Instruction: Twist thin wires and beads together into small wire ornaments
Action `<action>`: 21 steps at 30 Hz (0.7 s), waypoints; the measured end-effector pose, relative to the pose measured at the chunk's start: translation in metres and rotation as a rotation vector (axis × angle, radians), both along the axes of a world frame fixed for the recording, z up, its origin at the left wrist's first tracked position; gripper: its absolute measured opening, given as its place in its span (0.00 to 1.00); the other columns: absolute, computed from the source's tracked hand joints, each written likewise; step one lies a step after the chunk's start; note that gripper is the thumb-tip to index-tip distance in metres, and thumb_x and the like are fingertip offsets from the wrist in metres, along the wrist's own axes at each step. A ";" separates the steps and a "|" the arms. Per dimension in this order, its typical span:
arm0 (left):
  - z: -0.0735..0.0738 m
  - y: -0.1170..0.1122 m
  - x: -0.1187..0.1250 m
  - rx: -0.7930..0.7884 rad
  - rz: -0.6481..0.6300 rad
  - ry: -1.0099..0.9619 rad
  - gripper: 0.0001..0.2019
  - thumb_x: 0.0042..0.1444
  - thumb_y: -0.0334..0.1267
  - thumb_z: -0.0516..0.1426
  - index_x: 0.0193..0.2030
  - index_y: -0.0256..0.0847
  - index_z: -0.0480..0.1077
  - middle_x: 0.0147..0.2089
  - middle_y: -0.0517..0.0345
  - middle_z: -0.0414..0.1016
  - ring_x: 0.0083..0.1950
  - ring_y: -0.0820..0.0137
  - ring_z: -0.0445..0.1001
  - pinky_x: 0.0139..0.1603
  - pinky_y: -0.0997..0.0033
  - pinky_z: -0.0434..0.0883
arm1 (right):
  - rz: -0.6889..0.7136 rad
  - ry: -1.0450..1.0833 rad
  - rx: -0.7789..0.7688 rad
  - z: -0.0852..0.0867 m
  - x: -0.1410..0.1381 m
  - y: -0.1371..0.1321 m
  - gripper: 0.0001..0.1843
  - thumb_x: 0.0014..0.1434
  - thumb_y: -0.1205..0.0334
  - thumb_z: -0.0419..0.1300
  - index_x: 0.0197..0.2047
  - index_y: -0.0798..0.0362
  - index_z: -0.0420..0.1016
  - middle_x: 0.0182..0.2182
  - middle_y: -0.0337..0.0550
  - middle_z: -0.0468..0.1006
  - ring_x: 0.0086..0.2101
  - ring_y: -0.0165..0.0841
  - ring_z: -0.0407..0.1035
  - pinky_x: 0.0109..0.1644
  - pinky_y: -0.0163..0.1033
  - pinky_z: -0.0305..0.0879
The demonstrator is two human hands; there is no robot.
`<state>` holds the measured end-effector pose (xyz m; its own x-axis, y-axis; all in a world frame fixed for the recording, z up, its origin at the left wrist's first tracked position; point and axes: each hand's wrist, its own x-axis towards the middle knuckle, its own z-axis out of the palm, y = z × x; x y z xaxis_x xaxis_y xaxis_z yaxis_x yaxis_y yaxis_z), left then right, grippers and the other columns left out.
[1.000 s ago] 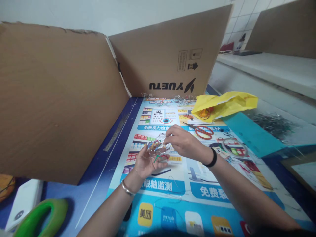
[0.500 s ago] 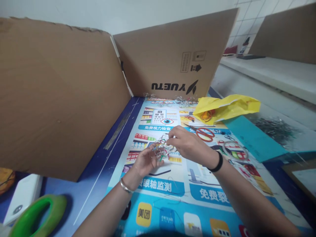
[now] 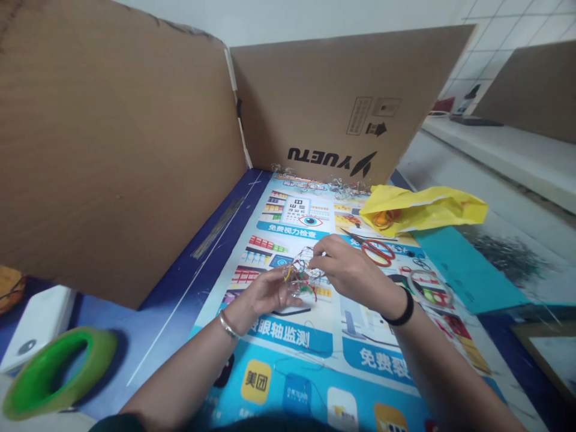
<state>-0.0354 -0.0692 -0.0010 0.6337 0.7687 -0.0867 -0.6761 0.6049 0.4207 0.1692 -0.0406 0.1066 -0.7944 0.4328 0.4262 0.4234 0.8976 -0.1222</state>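
A small tangle of thin coloured wires (image 3: 302,275), red, green, yellow and silvery, hangs between both hands just above a printed poster (image 3: 310,336). My left hand (image 3: 265,293) holds the tangle from below with curled fingers; a silver bracelet is on its wrist. My right hand (image 3: 351,271) pinches the top of the tangle with thumb and forefinger; a black band is on its wrist.
Cardboard panels (image 3: 112,144) wall off the left and back. Red-handled scissors (image 3: 375,249) lie behind my right hand, beside a yellow bag (image 3: 423,207) with orange rings inside. A green ring (image 3: 49,378) and a white box (image 3: 31,333) sit at the lower left. Loose wire scraps (image 3: 506,252) lie to the right.
Both hands have stayed together on the wire tangle, with the fingers shifting slightly. The camera has tilted, so the scene sits a little lower and to the right.
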 end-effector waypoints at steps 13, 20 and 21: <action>0.006 0.001 -0.003 0.069 0.126 0.228 0.12 0.52 0.26 0.58 0.43 0.38 0.67 0.46 0.52 0.72 0.45 0.64 0.74 0.37 0.64 0.76 | -0.032 -0.057 0.034 0.004 0.001 -0.003 0.15 0.57 0.79 0.48 0.36 0.54 0.72 0.37 0.48 0.69 0.40 0.35 0.61 0.40 0.39 0.61; 0.005 0.003 0.004 0.021 0.229 0.348 0.09 0.44 0.22 0.61 0.32 0.34 0.67 0.28 0.59 0.71 0.26 0.77 0.70 0.22 0.80 0.68 | -0.009 -0.039 -0.013 0.000 0.003 0.001 0.16 0.56 0.79 0.47 0.37 0.53 0.72 0.37 0.48 0.69 0.41 0.36 0.62 0.41 0.40 0.62; 0.003 0.005 0.004 0.016 0.265 0.361 0.09 0.43 0.22 0.61 0.30 0.34 0.66 0.26 0.61 0.70 0.24 0.78 0.69 0.21 0.81 0.67 | 0.001 -0.019 -0.022 -0.003 0.003 0.003 0.16 0.56 0.79 0.48 0.37 0.53 0.72 0.37 0.47 0.69 0.41 0.36 0.62 0.41 0.40 0.62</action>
<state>-0.0313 -0.0644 0.0025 0.3465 0.9033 -0.2528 -0.6148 0.4223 0.6661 0.1723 -0.0371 0.1041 -0.8027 0.4415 0.4009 0.4255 0.8950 -0.1338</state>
